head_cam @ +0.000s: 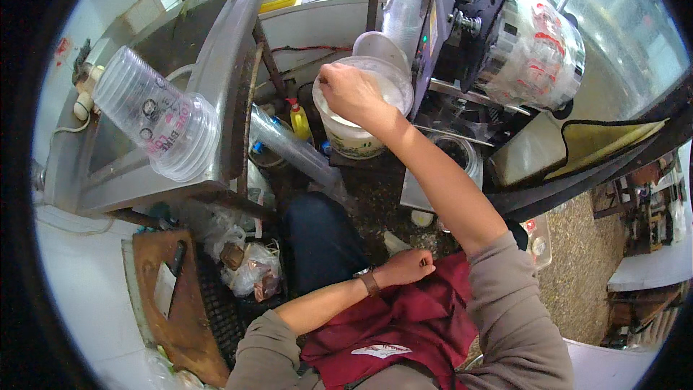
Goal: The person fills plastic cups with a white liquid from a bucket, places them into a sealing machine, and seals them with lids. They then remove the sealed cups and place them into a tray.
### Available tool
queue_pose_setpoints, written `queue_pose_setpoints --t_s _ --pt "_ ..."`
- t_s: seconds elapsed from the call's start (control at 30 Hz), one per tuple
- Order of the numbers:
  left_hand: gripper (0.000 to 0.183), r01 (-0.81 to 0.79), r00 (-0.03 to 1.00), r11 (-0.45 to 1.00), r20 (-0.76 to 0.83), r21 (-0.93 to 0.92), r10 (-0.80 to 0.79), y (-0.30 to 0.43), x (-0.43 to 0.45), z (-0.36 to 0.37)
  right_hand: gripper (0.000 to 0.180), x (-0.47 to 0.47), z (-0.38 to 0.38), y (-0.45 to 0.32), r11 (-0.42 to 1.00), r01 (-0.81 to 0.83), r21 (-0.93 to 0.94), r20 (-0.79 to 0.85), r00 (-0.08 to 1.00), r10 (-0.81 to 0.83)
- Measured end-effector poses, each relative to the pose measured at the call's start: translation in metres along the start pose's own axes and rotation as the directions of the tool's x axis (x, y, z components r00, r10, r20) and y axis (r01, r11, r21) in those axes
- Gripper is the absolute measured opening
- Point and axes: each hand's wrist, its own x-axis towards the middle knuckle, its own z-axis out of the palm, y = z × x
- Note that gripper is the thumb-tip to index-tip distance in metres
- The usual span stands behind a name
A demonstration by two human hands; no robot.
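My right hand (349,91) is over the open mouth of a white plastic bucket (354,135), its fingers curled; whether they pinch anything is hidden. Whitish contents show inside the bucket, and its round lid (381,46) leans upright behind it. Low in front of my body, my left hand (406,267) rests curled on the dark red apron (390,325); nothing shows in it. To the right of the bucket is a cup sealing machine (433,49) with a large roll of printed film (536,49). A clear plastic cup (457,154) sits in the machine's lower part.
Stacked printed plastic cups (157,114) lie tilted on the metal sink's edge (216,65). More clear cups (406,5) stand behind the bucket. A yellow spray bottle (299,122), a bag of rubbish (252,271), and a cleaver (167,287) on a wooden board (189,330) are lower left.
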Motion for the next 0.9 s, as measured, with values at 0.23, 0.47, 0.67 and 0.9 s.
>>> queue_pose_setpoints --t_s 0.23,0.47,0.67,0.9 --pt "0.032 -0.026 0.998 0.999 0.058 0.037 0.024 0.002 -0.001 -0.003 0.019 -0.034 -0.014 0.015 0.997 -0.003 0.083 -0.123 0.992 0.013" --pt "0.033 -0.024 0.999 0.999 0.041 0.04 0.022 0.001 -0.002 -0.004 0.025 -0.032 -0.013 0.011 0.992 0.008 0.129 0.097 0.995 -0.02" --pt "0.033 -0.009 0.999 0.997 0.036 0.077 0.006 0.01 -0.006 -0.009 0.035 -0.051 -0.039 0.006 0.708 -0.413 0.573 0.24 0.911 0.337" --pt "0.033 0.061 0.997 0.994 0.045 0.095 -0.065 0.017 -0.008 -0.01 0.038 -0.086 -0.045 -0.014 0.374 -0.395 0.839 0.153 0.831 0.534"
